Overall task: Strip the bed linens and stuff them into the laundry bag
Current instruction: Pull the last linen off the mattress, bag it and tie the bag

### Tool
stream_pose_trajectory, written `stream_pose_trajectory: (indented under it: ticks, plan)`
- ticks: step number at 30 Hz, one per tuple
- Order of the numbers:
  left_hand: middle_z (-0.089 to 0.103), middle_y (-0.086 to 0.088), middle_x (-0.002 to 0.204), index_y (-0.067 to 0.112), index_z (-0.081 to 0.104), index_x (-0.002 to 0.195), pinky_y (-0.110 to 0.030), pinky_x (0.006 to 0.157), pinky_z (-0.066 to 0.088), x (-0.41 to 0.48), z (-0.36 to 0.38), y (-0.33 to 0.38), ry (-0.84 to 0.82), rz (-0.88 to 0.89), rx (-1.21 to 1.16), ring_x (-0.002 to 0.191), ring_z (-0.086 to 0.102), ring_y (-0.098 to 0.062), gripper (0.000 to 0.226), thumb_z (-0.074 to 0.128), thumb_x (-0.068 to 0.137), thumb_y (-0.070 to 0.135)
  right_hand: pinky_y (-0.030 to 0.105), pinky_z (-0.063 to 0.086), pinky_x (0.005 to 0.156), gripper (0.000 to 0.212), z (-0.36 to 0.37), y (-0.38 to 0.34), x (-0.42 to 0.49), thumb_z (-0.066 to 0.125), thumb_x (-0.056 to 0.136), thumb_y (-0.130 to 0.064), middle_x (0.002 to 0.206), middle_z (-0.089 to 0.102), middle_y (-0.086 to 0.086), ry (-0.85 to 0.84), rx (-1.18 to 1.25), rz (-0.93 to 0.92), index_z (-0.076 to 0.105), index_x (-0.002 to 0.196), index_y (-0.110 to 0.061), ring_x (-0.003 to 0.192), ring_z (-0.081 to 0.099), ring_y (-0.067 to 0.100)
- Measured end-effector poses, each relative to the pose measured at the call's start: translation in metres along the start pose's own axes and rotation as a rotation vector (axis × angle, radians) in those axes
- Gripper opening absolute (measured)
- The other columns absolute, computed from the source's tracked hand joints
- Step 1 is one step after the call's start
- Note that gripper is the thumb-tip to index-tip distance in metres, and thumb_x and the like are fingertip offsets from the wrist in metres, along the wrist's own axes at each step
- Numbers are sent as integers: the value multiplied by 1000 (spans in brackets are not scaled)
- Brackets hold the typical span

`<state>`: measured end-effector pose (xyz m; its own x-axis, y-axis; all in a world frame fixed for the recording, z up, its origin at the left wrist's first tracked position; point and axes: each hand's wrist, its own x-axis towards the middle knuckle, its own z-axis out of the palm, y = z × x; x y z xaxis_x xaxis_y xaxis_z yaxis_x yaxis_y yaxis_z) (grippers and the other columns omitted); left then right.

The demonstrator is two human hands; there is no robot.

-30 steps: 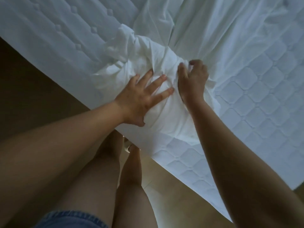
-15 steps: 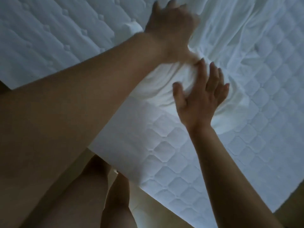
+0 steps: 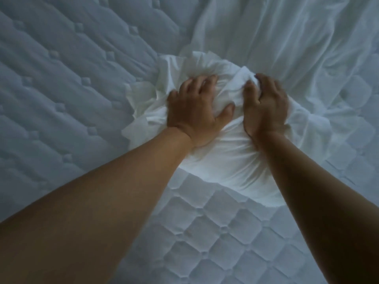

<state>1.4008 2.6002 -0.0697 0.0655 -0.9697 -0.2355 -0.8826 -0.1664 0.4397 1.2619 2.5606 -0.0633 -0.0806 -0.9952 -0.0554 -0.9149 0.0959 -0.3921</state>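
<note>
Left hand rejoins right hand, clutching sheet beneath.

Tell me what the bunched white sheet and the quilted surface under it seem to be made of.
Sheet: thin woven cloth, probably cotton or a blend, matte; it gathers in fine soft creases. Quilted surface: padded textile, matte, with stitched diamond puffs; fibre cannot be told.

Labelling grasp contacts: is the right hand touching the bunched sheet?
Touching. The head view shows the right hand with fingers curled round a fold of the bunched sheet, with cloth pinched at its fingertips. The left hand grips the same bundle.
</note>
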Motion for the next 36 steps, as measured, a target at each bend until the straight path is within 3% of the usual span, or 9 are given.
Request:
stream_pose_trajectory:
  ticks: [4, 10, 17, 22, 25, 27, 29, 32, 36]
  plan:
    - [45, -3, 142, 21, 42, 139, -41, 101, 28, 13, -4, 3, -70, -31, 54, 126, 42, -27, 69, 38, 87, 66, 36, 36, 94, 60, 0, -5, 18, 33, 85, -57, 121, 59, 16, -175, -21, 96, 61, 116, -13, 115, 51, 32]
    - [54, -10, 131, 14, 51, 126, -44, 100, 37, -17, -18, -6, -109, -25, 43, 119, 49, -32, 65, 38, 88, 65, 31, 37, 78, 53, -13, -18, 6, 43, 90, -52, 112, 65, 18, -392, 36, 188, 67, 106, -8, 105, 58, 34]
    - [59, -10, 121, 11, 55, 122, -39, 92, 43, -129, -33, -35, -176, -55, 67, 111, 54, -31, 78, 27, 80, 70, 33, 39, 86, 57, -11, -33, -99, 38, 91, -55, 121, 62, 14, -620, -26, 143, 62, 118, -12, 111, 56, 31]
    - [55, -12, 131, 6, 49, 132, -45, 92, 45, -209, -33, -56, -268, -38, 127, 114, 53, -33, 93, 19, 71, 69, 39, 36, 94, 56, -13, -39, -199, 34, 93, -55, 123, 59, 8, -574, -52, 107, 56, 122, -13, 115, 53, 28]
    - [50, -19, 133, 5, 43, 134, -58, 97, 37, -244, -27, -55, 6, 309, 188, 121, 48, -35, 77, 40, 79, 58, 41, 37, 97, 56, -17, -33, -214, 33, 93, -57, 120, 59, 7, -516, 46, 144, 57, 120, -15, 114, 53, 27]
    - [33, -17, 145, 11, 30, 142, -61, 108, 18, -271, -17, -60, 38, 697, 224, 134, 31, -35, 82, 46, 77, 58, 43, 40, 98, 64, -18, -33, -207, 30, 86, -63, 116, 62, 8, -549, 136, 212, 60, 116, -15, 110, 56, 29]
    - [25, -16, 149, 16, 25, 146, -66, 107, 17, -287, -9, -65, 13, 922, 360, 137, 25, -37, 79, 49, 78, 48, 45, 41, 97, 65, -17, -34, -202, 29, 85, -63, 113, 64, 7, -559, 176, 228, 62, 114, -15, 107, 58, 28]
    - [30, -16, 146, 25, 27, 145, -68, 101, 31, -284, 5, -68, 99, 921, 558, 133, 32, -39, 51, 43, 97, 18, 42, 41, 98, 58, -15, -32, -198, 33, 92, -57, 115, 64, 8, -558, 154, 219, 62, 116, -12, 108, 57, 27]
    - [40, -22, 145, 24, 28, 146, -69, 98, 34, -275, -11, -55, -77, 911, 554, 131, 41, -45, 64, 43, 84, 15, 44, 41, 100, 55, -19, -31, -189, 34, 93, -52, 115, 65, 8, -642, 244, 257, 64, 116, -12, 107, 58, 27]
